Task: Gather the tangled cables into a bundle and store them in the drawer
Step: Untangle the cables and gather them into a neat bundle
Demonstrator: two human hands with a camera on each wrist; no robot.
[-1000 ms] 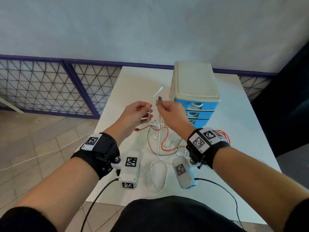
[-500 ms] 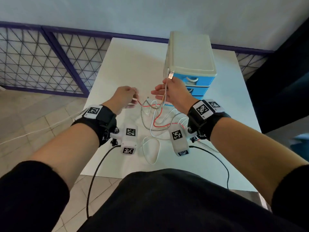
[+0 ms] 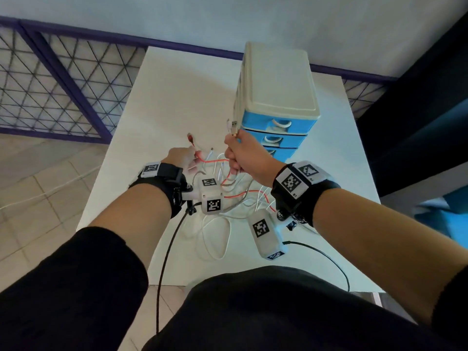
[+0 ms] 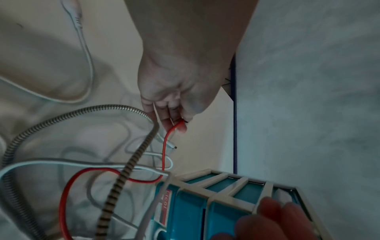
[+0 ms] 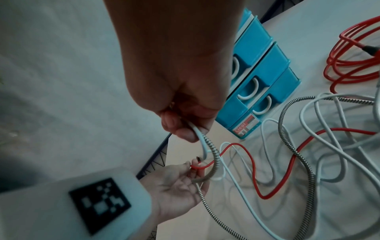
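Since half a second ago, both hands have come nearer the body and the left hand [image 3: 179, 158] now has a red plug end sticking up above its fingers. That hand pinches the red cable [image 4: 164, 146] near its plug between thumb and fingertips, the rest of the fingers loosely curled. Just to its right, the right hand [image 3: 247, 154] is closed in a fist round a white cable [image 5: 202, 142] and a braided metal-look cable [image 5: 213, 155], their plug ends poking up out of the top of the fist. Below and between the two hands the remaining lengths of the tangled cables [image 3: 235, 196] hang down and lie in loose loops on the white table [image 3: 167, 97]. Directly beyond the right hand stands the small drawer unit [image 3: 278, 79], cream on top with blue drawers [image 3: 278, 124], all of them closed. To the right of that hand, a second red cable [image 5: 353, 65] lies coiled on the table by itself. Past the table's far edge runs a pale wall [image 3: 228, 19] with a purple rail, a mesh fence [image 3: 50, 84] at the left over a tiled floor [image 3: 38, 178].
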